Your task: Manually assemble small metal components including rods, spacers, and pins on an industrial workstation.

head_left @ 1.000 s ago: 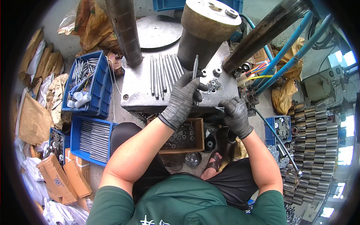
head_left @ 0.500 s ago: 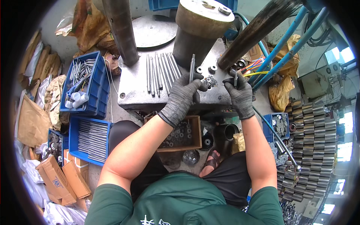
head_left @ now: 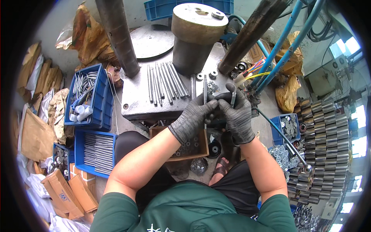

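Note:
In front of me, my left hand (head_left: 192,116), in a grey glove, grips a steel shaft (head_left: 205,88) that stands nearly upright between thumb and fingers. Beside it my right hand (head_left: 237,118), gloved too, is closed on a slim metal piece (head_left: 233,97) whose kind I cannot make out. Both thumbs meet close to the shaft, and the fingertips are partly hidden. Behind the hands is a grey metal press table (head_left: 135,106). Several shafts (head_left: 164,85) lie side by side on it. A pile of small metal rings (head_left: 213,87) lies just beyond the shaft, near a round collar (head_left: 199,76).
A thick ram (head_left: 195,50) stands at the table's back between two steel columns (head_left: 118,36). At left, blue bins (head_left: 102,96) hold rods and parts. Below the table is an open box (head_left: 178,157) of rings. A hose-like bar (head_left: 282,135) and stacked metal tubes (head_left: 324,150) are at right.
My right hand has moved left to meet my left hand. The left hand and its shaft have come lower and nearer me. The whole view has shifted slightly.

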A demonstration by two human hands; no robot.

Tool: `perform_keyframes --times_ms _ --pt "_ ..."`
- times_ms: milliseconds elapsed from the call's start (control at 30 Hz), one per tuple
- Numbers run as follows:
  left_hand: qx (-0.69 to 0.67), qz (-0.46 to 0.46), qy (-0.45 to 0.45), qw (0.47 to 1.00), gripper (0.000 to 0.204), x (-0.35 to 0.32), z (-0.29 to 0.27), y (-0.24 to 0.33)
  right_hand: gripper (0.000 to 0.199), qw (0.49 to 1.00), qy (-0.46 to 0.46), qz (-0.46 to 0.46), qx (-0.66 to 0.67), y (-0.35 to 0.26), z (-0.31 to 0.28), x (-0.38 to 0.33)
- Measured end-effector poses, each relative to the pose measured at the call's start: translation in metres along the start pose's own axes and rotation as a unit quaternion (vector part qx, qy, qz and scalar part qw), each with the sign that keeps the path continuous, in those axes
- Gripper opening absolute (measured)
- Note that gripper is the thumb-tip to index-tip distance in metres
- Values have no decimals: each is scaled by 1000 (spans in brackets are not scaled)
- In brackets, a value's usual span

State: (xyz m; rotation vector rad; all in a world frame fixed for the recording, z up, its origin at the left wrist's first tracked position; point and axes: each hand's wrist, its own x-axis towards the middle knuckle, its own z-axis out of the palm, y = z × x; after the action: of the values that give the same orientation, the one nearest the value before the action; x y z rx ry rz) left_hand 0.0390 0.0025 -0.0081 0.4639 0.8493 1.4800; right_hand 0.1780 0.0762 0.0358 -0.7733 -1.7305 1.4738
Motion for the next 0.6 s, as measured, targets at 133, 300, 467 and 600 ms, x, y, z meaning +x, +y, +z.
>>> perform_keyframes --times_ms 133,300,467,600 --pt "63 3 -1 998 16 -3 0 -2 53 965 28 -133 -223 9 2 -2" --pt "63 9 27 998 15 -6 1 -1 43 985 42 134 101 -11 -6 -3" --pt "-85 9 57 995 13 -5 -8 13 18 844 37 245 476 -8 -76 19" --pt "-89 10 65 994 7 -6 -14 22 22 849 -7 247 468 -12 -90 6"
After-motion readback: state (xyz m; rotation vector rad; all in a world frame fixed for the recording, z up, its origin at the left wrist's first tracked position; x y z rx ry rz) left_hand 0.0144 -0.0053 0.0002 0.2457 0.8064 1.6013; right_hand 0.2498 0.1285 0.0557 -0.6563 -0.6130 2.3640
